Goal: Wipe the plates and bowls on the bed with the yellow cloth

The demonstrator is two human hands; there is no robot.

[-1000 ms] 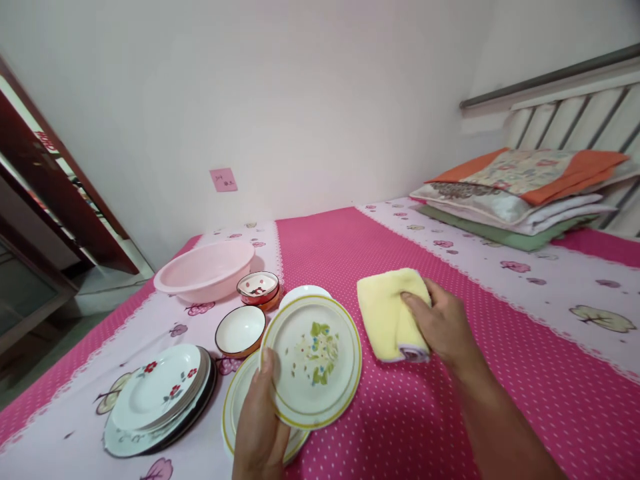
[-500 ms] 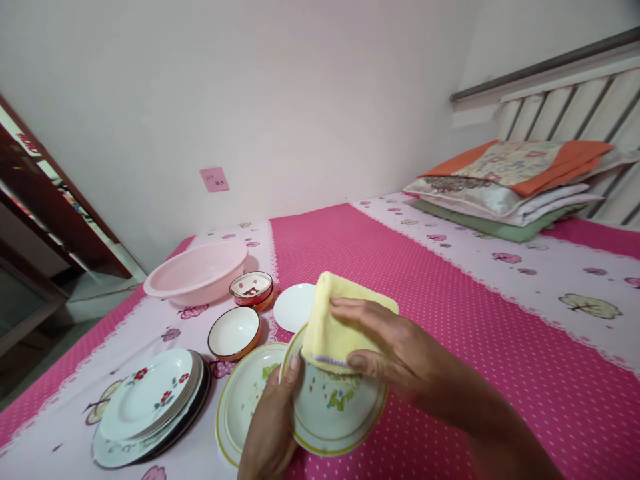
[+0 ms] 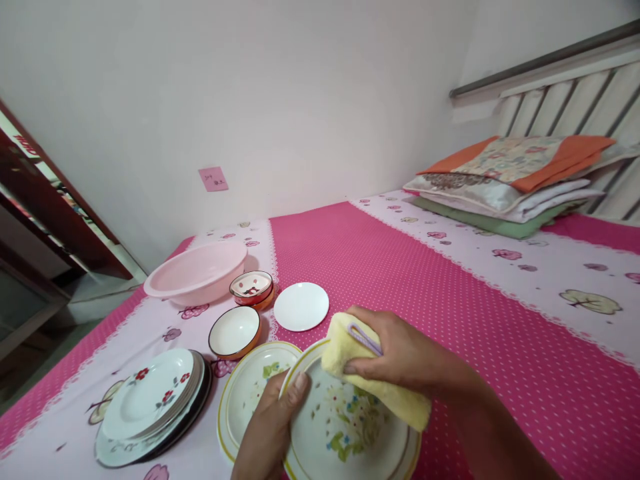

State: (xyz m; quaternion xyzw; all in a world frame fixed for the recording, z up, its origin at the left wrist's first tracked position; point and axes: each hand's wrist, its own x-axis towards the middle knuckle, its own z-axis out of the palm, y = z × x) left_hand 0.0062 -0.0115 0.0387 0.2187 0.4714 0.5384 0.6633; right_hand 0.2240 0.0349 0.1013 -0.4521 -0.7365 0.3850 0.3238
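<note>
My left hand [image 3: 273,420] grips the left rim of a floral plate [image 3: 345,427] with a yellow-green edge, thumb on its upper face. The plate is tilted above the bedspread, its lower edge cut off by the frame. Bunched in my right hand [image 3: 395,347] is a yellow cloth [image 3: 345,350] with a purple loop; it wraps the plate's upper right rim, and one end hangs over the right side. A matching floral plate [image 3: 237,400] lies on the bed, partly hidden by my left hand and the held plate. Just beyond sits a small white plate [image 3: 301,307].
At the left is a stack of plates [image 3: 145,400] with red flowers on top. A white-lined bowl [image 3: 235,331], stacked small bowls [image 3: 251,287] and a pink basin [image 3: 195,273] stand behind. Folded bedding [image 3: 515,180] lies at the far right by the headboard [image 3: 590,127].
The cloth, spread flat over the plate's upper face before, is now bunched around its upper right rim. The held plate has shifted right and down, uncovering more of its flowers and the white plate.
</note>
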